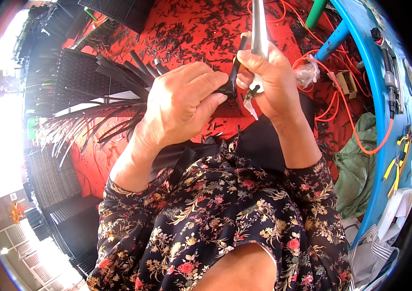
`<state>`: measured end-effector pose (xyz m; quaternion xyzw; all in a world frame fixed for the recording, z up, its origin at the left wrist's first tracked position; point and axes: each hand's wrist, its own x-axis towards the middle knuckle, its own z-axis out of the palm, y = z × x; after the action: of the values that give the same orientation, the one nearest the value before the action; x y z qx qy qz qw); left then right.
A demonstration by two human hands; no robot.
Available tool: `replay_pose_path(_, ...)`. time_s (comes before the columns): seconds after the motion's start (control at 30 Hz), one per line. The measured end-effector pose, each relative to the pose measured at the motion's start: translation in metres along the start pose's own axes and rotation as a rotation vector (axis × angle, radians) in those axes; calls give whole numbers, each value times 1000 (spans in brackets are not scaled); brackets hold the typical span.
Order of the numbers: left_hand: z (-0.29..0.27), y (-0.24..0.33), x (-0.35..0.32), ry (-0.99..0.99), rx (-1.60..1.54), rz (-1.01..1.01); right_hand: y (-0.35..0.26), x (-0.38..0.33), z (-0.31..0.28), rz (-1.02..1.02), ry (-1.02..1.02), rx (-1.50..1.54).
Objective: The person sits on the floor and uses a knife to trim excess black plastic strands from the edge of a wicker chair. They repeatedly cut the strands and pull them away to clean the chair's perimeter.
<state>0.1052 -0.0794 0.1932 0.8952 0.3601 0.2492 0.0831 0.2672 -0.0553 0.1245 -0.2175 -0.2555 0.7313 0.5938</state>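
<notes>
Floral top (225,194) below L hand (179,102), which pinches black piece (227,89); R hand (276,80) grips pale tool (260,43) + strip (236,64). Prob. best keep strip taut, tool clear of L hand.

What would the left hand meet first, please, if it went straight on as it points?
The left hand would probably meet the black strip near its fingertips first, though depth is unclear.

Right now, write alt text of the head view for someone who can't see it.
A left hand pinches black material close to the right hand, which holds a pale tool. Beyond, scraps litter a red floor; black strips fan out at left, and a blue table stands at right.
</notes>
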Motion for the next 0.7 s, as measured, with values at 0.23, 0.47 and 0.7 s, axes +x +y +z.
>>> replay_pose_path(0.23, 0, -4, 1, 8, -31, -35, 5, -8, -6, 50, 31, -11)
replay_pose_path(0.47, -2, -7, 2, 6, -60, -47, 12, -18, -19, 59, -23, -25)
replay_pose_path(0.7, -9, -8, 3, -69, -143, -130, 14, -17, -15, 9, -100, -9)
